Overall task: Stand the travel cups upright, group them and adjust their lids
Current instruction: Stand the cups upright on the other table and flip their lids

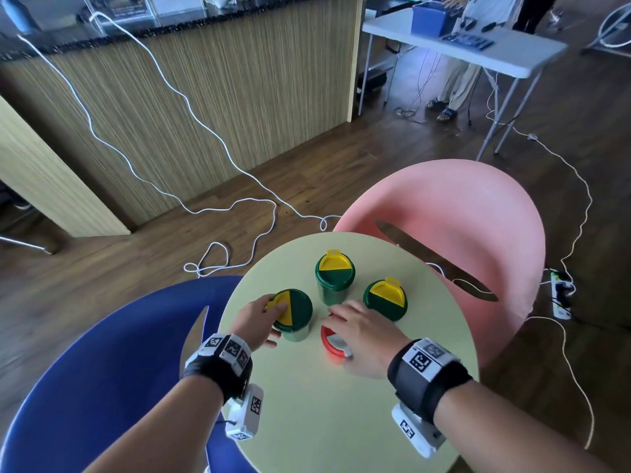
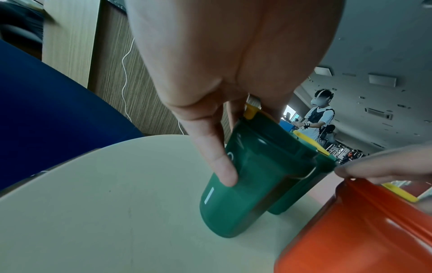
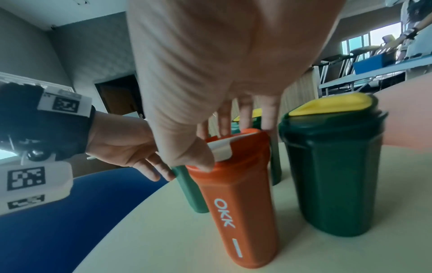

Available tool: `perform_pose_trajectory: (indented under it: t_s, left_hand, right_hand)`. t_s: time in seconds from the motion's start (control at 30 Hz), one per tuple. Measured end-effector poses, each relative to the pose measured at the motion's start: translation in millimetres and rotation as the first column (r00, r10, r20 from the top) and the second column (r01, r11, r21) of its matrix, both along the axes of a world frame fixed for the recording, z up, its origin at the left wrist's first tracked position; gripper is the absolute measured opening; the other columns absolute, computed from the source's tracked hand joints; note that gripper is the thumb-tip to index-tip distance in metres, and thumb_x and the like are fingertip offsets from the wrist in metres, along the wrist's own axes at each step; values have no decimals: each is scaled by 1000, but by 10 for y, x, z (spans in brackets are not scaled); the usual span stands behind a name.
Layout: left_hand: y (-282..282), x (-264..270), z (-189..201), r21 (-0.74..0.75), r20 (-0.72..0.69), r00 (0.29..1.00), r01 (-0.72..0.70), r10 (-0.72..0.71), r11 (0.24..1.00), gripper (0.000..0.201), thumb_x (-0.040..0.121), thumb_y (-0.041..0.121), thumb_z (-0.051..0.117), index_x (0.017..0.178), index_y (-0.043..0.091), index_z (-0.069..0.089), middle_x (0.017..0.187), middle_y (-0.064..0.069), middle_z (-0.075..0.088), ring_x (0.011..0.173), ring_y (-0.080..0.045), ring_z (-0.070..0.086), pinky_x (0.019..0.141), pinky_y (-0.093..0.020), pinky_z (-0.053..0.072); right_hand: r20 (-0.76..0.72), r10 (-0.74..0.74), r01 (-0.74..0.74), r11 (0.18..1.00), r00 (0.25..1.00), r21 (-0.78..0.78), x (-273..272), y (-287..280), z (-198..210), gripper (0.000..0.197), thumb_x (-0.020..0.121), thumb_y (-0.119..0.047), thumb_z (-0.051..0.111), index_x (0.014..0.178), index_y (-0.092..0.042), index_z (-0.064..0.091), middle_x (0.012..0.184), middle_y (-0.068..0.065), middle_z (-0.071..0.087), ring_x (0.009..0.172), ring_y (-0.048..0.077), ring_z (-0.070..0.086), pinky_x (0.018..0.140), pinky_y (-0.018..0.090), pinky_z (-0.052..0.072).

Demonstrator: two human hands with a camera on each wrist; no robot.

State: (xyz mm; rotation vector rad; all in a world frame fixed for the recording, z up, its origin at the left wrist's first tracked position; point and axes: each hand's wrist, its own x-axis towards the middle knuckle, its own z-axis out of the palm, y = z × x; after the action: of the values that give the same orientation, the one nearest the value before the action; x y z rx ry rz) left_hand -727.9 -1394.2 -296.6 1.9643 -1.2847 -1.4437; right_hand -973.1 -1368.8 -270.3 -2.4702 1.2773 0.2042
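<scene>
Four travel cups stand upright on the round pale table point(image 1: 324, 421). My left hand point(image 1: 276, 324) grips the left green cup point(image 1: 298, 317), fingers on its yellow lid flap and thumb point(image 2: 224, 171) pressed against the cup's side point(image 2: 245, 194). My right hand point(image 1: 341, 331) covers the orange cup point(image 1: 333, 353), pinching its lid with the thumb by the white flap point(image 3: 221, 150) and the fingers over the far rim. Two more green cups with yellow flaps stand behind point(image 1: 334, 278) and to the right point(image 1: 385, 299), a short gap from the others.
A blue chair point(image 1: 102, 370) is at the table's left and a pink chair point(image 1: 461, 227) behind it. White cables point(image 1: 218, 261) and a power strip point(image 1: 560, 298) lie on the wooden floor. A white folding table point(image 1: 478, 42) with a person stands far right.
</scene>
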Motion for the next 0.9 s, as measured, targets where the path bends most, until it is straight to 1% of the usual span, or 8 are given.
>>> perform_pose_trajectory:
  t_s: [0.03,0.1,0.17,0.23,0.37,0.5,0.77,0.9]
  left_hand:
    - [4,3,5,0,-6,1000,0,0,1000,40,100,35,55,137,19,56,105,-8,69,82,-29,75,68,-43,65]
    - [23,-1,10,2,-6,1000,11,-11,1000,37,101,33,55,135,19,58,103,-8,70,82,-30,75,69,-42,65]
    - [51,-12,4,-8,9,999,34,-34,999,36,100,34,55,134,21,59,100,-7,72,78,-28,75,66,-40,65]
    - [71,-31,-5,-29,25,998,54,-54,998,37,99,35,56,134,21,60,98,-5,73,74,-24,74,62,-37,64]
    - [115,-96,6,-33,36,994,106,-105,994,40,99,36,57,136,22,60,98,-5,73,73,-20,73,58,-30,62]
    - [166,-128,3,-38,47,990,135,-133,990,40,97,34,58,135,22,61,96,-4,73,69,-18,73,60,-31,63]
    - [287,-137,-29,-18,23,991,131,-130,991,37,95,32,62,131,24,63,94,-7,74,70,-22,75,66,-39,65]
    - [327,-158,-23,-7,-5,995,96,-96,995,36,95,31,63,130,22,62,93,-7,74,70,-23,75,66,-39,65]
  right_hand:
    - [18,-11,11,1000,1000,-7,-39,5,-7,70,75,-36,71,139,-26,44,143,0,45,131,27,40,100,43,49]
    - [47,-133,134,991,990,-17,-77,38,-10,76,74,-49,71,140,-26,40,140,0,45,128,27,44,95,43,52]
    - [41,-264,265,964,964,-16,-64,66,-4,82,71,-62,70,136,-22,42,129,1,50,116,26,52,87,41,55]
    - [9,-324,324,946,946,4,-33,67,-14,79,69,-66,71,127,-18,47,119,2,53,107,26,57,82,40,54]
    - [2,-231,231,973,973,-8,-47,0,-74,61,73,-58,72,117,-20,51,115,-1,55,104,26,56,77,40,55]
    - [10,-139,139,990,990,2,-110,-55,-80,67,80,-55,68,135,-22,46,131,-3,52,112,26,50,85,43,55]
    - [21,-79,79,996,997,31,-150,-57,20,69,85,-38,71,144,-18,42,145,-2,45,129,26,45,98,42,51]
    - [32,-58,57,998,998,28,-170,-52,39,69,87,-35,69,147,-18,40,151,-2,42,134,26,42,103,43,48]
